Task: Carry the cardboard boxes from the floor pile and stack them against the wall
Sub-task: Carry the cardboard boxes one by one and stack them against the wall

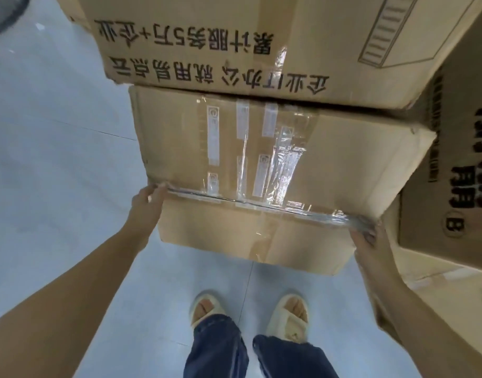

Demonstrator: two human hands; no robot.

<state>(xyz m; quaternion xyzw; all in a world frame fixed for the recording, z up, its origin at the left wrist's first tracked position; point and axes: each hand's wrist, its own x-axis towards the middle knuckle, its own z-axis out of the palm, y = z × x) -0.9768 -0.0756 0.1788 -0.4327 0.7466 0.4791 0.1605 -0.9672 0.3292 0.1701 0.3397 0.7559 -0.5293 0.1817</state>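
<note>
Both your hands grip the taped cardboard box at its near edge.

Your left hand (148, 199) clamps the box's near-left corner, and your right hand (366, 236) clamps the near-right corner, well apart from each other. The taped cardboard box (261, 170) sits under a printed cardboard box (248, 42) that rests on its far part, with a third carton (452, 170) just beside it on your right. Below lie the pale tiled floor (57, 159) and your slippers (290, 312).
</note>
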